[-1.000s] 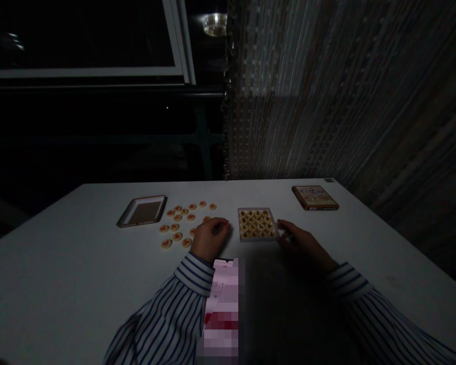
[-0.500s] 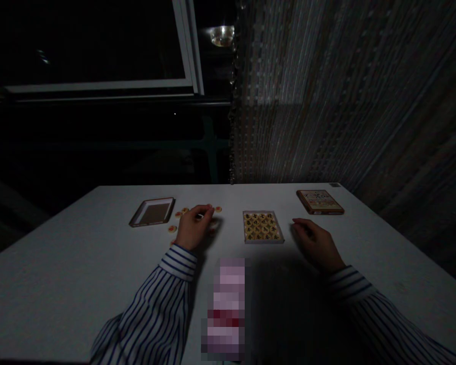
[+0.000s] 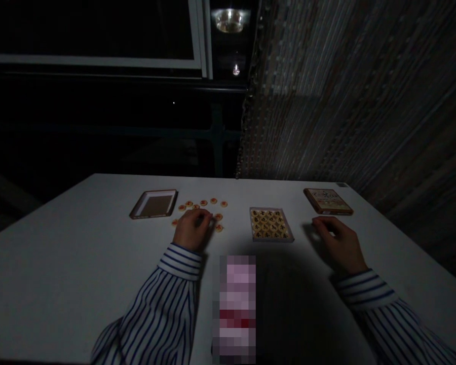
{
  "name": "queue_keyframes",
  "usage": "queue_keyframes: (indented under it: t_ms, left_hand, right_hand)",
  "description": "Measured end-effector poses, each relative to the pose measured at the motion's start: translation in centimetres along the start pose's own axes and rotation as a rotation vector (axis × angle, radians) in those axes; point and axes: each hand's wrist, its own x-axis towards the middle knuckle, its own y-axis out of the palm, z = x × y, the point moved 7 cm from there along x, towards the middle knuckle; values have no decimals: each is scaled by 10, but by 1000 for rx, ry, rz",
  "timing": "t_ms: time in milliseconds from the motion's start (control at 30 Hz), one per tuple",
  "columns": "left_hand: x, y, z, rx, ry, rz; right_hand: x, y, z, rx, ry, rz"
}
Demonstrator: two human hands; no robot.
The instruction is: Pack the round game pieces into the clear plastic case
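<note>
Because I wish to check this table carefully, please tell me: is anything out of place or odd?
Mostly the red-marked pieces: they lie scattered by the left hand, while the dark-marked pieces sit in rows in a box. A blocky blur at lower middle also looks odd, hiding what is there. I see no damage.

Left hand (image 3: 192, 230) near red-marked discs (image 3: 218, 217); right hand (image 3: 341, 244) beside tray (image 3: 273, 240) holding black-marked discs (image 3: 269, 227).

Compared with a second ago, your right hand (image 3: 344, 246) is off the right edge of the box (image 3: 273, 240) and apart from it; your left hand (image 3: 192, 229) is farther left, over the red-marked pieces (image 3: 219, 228).
</note>
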Motion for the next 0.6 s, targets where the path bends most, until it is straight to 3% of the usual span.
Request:
queue_keyframes:
  t_ms: [267,600]
  left_hand:
    - [2,-6,3,14,10,-24]
    - [2,-13,2,20,-10,-53]
  right_hand:
    - [16,-6,35,-46,-126,-33]
    - [30,22,108,-33,-371,58]
